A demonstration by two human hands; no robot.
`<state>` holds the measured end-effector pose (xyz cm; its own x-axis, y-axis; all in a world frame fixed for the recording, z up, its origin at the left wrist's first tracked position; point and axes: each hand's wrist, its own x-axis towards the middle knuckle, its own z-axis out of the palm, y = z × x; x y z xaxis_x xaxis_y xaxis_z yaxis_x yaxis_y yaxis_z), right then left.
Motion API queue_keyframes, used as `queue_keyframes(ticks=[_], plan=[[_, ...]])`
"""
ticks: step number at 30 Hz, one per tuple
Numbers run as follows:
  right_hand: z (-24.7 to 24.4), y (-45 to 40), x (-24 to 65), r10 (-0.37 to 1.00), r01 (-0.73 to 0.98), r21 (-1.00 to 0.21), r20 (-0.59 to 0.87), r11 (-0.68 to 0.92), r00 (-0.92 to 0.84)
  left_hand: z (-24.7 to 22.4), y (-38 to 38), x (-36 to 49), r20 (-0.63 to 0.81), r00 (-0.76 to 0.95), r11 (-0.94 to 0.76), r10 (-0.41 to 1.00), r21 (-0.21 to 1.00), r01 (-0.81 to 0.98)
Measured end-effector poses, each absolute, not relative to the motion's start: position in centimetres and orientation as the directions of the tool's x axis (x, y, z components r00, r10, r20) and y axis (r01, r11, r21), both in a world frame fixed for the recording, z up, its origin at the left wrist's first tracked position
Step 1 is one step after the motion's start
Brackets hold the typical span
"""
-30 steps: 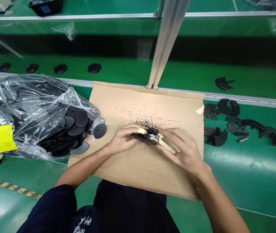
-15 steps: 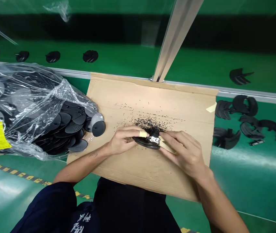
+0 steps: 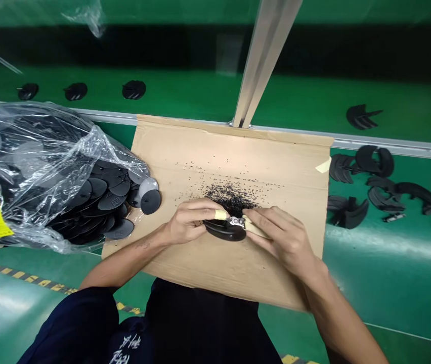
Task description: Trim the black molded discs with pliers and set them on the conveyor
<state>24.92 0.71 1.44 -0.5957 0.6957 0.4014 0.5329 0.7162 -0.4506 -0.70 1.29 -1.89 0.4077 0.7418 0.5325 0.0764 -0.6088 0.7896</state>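
My left hand (image 3: 190, 221) has its fingers closed on the left side of a black round plastic part (image 3: 225, 231), which is tilted above the cardboard. Yellowish tape wraps one of its fingertips. My right hand (image 3: 282, 235) pinches a small silvery metal tool (image 3: 235, 221) against the upper edge of that part; its exact kind is too small to make out. Tape also covers fingers of this hand. Just beyond both hands, many tiny black bits (image 3: 230, 194) lie scattered on the cardboard sheet (image 3: 185, 146).
On the left lies a clear plastic bag (image 3: 48, 131) of black discs (image 3: 111, 201), some spilling onto the cardboard. Curved black parts (image 3: 375, 161) and a small metallic item (image 3: 393, 217) rest at the right. A metal post (image 3: 266, 55) rises behind the cardboard; more black parts (image 3: 134, 89) stand beyond the rail.
The view has shifted slightly. The black part shows more of its rounded underside, tilted a little differently. Both hands keep their grip, and the metal tool stays at the part's edge.
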Motion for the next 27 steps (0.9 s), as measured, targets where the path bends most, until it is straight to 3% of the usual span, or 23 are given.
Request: queue_keyframes(ticks=[3, 5, 10, 14, 17, 20, 27], plan=[[1.2, 1.2, 25.4, 0.764, 0.501, -0.594, 0.356, 0.629, -0.537, -1.8, 1.3, -0.8, 0.524, 0.400, -0.612, 0.752, 0.779, 0.132], [1.2, 1.6, 25.9, 0.804, 0.556, -0.595, 0.312, 0.580, -0.506, -1.8, 1.4, -0.8, 0.526, 0.376, -0.615, 0.762, 0.771, 0.168], [0.6, 1.1, 27.9, 0.868, 0.790, -0.361, 0.204, 0.496, -0.452, -1.9, 1.5, -0.9, 0.523, 0.329, -0.600, 0.786, 0.774, 0.202], [-0.9, -0.9, 29.3, 0.900, 0.878, -0.209, 0.178, 0.430, -0.398, -1.9, 1.6, -0.9, 0.529, 0.317, -0.601, 0.787, 0.773, 0.203], [-1.7, -2.2, 29.9, 0.899, 0.894, -0.160, 0.208, 0.419, -0.384, -1.8, 1.6, -0.9, 0.536, 0.336, -0.615, 0.775, 0.762, 0.203], [-1.3, -2.8, 29.6, 0.883, 0.873, -0.185, 0.233, 0.452, -0.408, -1.6, 1.6, -0.9, 0.548, 0.361, -0.633, 0.755, 0.752, 0.183], [2.3, -2.9, 26.1, 0.818, 0.729, -0.385, 0.374, 0.565, -0.437, -0.5, 0.8, -0.4, 0.563, 0.361, -0.632, 0.744, 0.768, 0.106]])
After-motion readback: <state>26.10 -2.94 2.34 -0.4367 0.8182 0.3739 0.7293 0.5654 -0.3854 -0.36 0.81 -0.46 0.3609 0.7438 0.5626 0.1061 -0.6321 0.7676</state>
